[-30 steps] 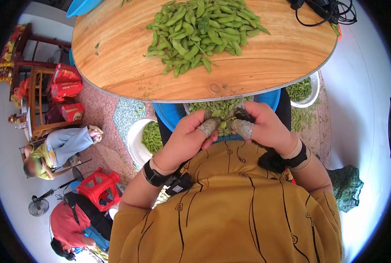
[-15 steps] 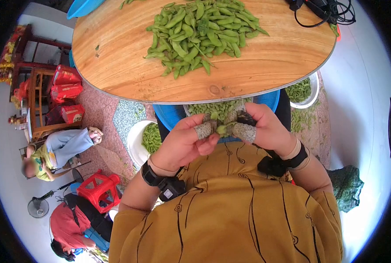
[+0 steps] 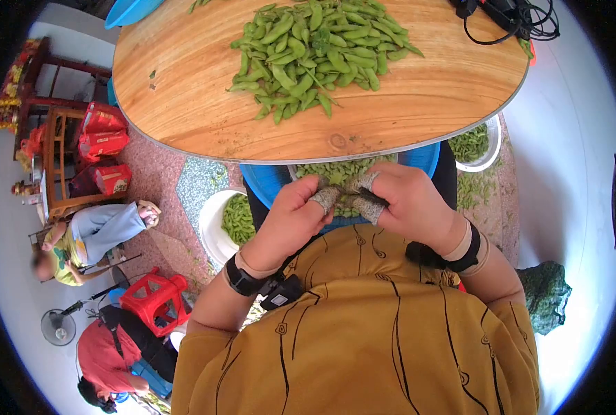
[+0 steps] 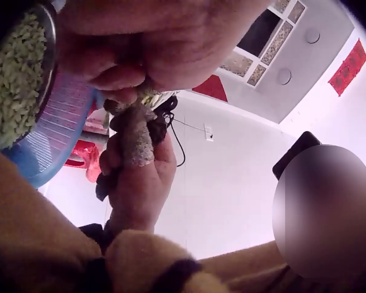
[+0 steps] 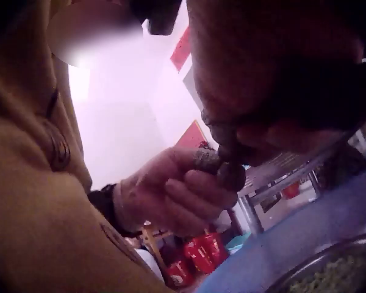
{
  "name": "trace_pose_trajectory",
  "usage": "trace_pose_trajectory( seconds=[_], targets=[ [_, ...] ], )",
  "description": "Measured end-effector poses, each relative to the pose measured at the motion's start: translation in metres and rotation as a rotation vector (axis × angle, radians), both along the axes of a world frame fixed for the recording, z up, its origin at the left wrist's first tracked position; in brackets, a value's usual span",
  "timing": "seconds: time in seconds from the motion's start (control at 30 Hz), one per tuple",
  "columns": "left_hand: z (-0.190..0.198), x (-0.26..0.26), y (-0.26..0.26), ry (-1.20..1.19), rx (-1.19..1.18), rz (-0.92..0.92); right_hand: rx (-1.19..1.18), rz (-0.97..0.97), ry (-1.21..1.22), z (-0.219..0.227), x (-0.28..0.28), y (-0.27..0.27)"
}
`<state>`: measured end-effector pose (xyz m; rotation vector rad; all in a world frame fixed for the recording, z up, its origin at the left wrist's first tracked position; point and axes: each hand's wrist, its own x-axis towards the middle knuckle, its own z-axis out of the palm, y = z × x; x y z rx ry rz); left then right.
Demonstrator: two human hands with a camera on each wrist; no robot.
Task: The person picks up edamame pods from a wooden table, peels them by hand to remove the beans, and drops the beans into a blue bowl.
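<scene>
Over a bowl of shelled green beans (image 3: 336, 169), the left hand (image 3: 287, 221) and right hand (image 3: 416, 207) meet at their fingertips, with grey wraps on the digits. Both pinch a green pod, mostly hidden by the fingers; a pale green bit of the pod (image 4: 147, 97) shows between them in the left wrist view. The right wrist view has the left hand (image 5: 180, 189) with curled fingers, its tips against the dark, shadowed right hand (image 5: 274, 91). The bowl sits in a blue basin (image 3: 258, 181).
A heap of pods (image 3: 308, 59) lies on the wooden table (image 3: 183, 104). White tubs of pods stand left (image 3: 211, 228) and right (image 3: 493, 142). Black cables (image 3: 539, 21) lie at the table's far right. Two people and a red stool (image 3: 154, 301) are at left.
The right hand has turned, its wrapped digits now angled over the left fingertips. The pod that showed plainly between the hands is now mostly covered.
</scene>
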<state>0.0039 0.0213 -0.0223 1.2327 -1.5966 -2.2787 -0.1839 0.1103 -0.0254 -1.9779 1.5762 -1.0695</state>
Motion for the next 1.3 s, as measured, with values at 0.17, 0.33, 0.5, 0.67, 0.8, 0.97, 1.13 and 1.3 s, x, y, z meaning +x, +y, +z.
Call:
trace_pose_trajectory(
  seconds=[0.17,0.33,0.5,0.67,0.8,0.97,1.13,1.3],
  targets=[
    [0.0,0.001,0.002,0.026,-0.08,-0.065,0.03,0.043,0.188,0.001,0.004,0.004],
    [-0.001,0.005,-0.001,0.057,-0.16,-0.154,0.105,0.01,0.217,0.007,0.014,0.003],
    [-0.009,0.024,0.0,0.042,-0.606,-0.186,0.181,0.042,0.321,0.011,0.02,0.002],
    [-0.012,0.095,-0.013,-0.321,-0.609,-0.006,0.239,0.205,0.227,0.028,0.011,-0.013],
    [-0.043,0.153,-0.006,-1.187,-0.963,-0.31,0.048,-0.133,0.188,0.037,0.016,-0.05],
    [-0.036,0.152,0.0,-1.162,-0.943,-0.156,-0.065,-0.4,0.342,0.025,0.016,-0.09],
    [-0.004,0.098,-0.01,-0.572,-1.094,-0.025,0.126,-0.449,0.261,0.025,0.01,-0.085],
    [0.021,0.034,-0.01,-0.23,-1.155,-0.016,0.258,-0.389,0.0,0.029,-0.007,-0.069]
  ],
)
